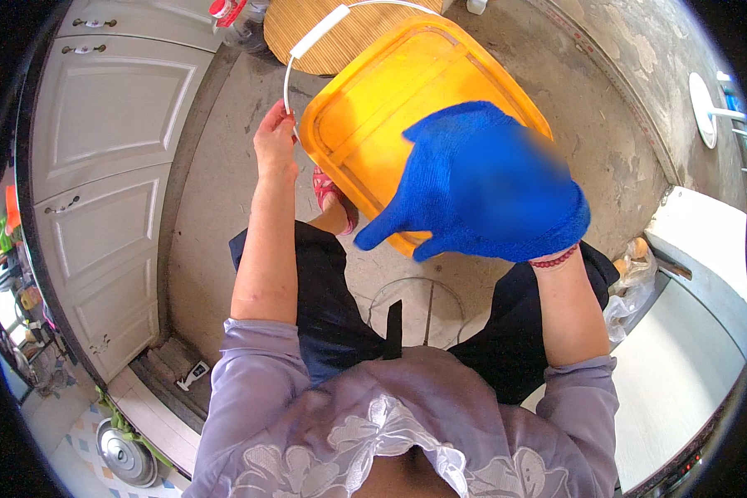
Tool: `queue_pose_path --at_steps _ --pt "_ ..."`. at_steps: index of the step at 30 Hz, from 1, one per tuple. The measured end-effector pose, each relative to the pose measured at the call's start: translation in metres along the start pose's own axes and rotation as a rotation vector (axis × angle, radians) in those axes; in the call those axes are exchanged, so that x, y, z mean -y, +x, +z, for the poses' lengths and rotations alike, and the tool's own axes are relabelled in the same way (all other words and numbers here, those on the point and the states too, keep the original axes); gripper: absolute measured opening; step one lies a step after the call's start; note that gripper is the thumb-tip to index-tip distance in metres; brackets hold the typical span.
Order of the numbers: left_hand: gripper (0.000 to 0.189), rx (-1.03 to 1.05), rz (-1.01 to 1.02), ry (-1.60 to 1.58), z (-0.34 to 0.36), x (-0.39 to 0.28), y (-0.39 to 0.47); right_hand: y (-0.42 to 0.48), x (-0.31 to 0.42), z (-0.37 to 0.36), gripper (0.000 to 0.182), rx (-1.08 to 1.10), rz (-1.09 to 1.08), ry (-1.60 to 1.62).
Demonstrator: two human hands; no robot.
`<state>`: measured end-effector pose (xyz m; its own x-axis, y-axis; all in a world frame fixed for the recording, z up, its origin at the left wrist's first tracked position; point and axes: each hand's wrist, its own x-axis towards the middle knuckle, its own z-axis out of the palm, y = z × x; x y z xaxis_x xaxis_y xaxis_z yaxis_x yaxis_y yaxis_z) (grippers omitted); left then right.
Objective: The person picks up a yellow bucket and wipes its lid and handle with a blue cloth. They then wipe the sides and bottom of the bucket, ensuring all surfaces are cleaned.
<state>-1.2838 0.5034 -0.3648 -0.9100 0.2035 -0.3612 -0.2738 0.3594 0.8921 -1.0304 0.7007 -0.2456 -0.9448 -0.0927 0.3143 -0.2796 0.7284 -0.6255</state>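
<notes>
A yellow rectangular plastic container [361, 109] with a rounded rim is between my legs. Its wire handle [319, 31] has a white grip and arches beyond the far left side. My left hand [277, 140], bare, pinches the lower end of that handle beside the left rim. A blue knitted glove covers my right hand [448, 174], which is over the container's near right part. Two glove fingers point down to the left past the near rim. The glove's back is blurred, and whatever lies under the palm is hidden.
White cabinets [112, 118] line the left. Ahead, a round slatted wooden top [305, 37] stands by a red-capped bottle [227, 11]. To the right are a plastic bag [635, 280] with round items and a pale panel [672, 373]. A pink sandal [324, 187] shows on the concrete floor.
</notes>
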Motion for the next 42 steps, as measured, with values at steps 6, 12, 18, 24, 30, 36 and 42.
queue_pose_path --at_steps 6,12,18,24,30,36,42 --pt "0.043 0.057 -0.215 -0.023 0.018 0.001 -0.027 -0.023 -0.015 -0.012 0.029 -0.021 0.138 0.076" --pt "0.054 0.036 -0.382 -0.289 0.024 0.025 -0.045 -0.078 -0.043 -0.042 0.023 -0.132 0.514 0.120" --pt "0.068 -0.100 -0.418 -0.445 0.041 0.060 -0.055 -0.117 -0.033 -0.023 0.020 -0.328 0.756 0.000" --pt "0.063 -0.110 -0.314 -0.656 0.059 0.073 -0.081 -0.047 0.025 0.148 0.017 -0.045 0.382 -0.393" --pt "0.060 -0.052 -0.302 -0.843 0.058 0.106 -0.069 0.001 -0.021 0.138 0.018 0.075 0.390 -0.557" --pt "0.058 -0.136 -0.111 -0.653 0.064 0.131 -0.066 0.068 -0.088 0.112 0.023 0.013 0.434 -0.782" --pt "0.061 -0.170 -0.101 -0.578 0.062 0.120 -0.067 0.077 -0.100 0.118 0.027 -0.063 0.427 -0.796"
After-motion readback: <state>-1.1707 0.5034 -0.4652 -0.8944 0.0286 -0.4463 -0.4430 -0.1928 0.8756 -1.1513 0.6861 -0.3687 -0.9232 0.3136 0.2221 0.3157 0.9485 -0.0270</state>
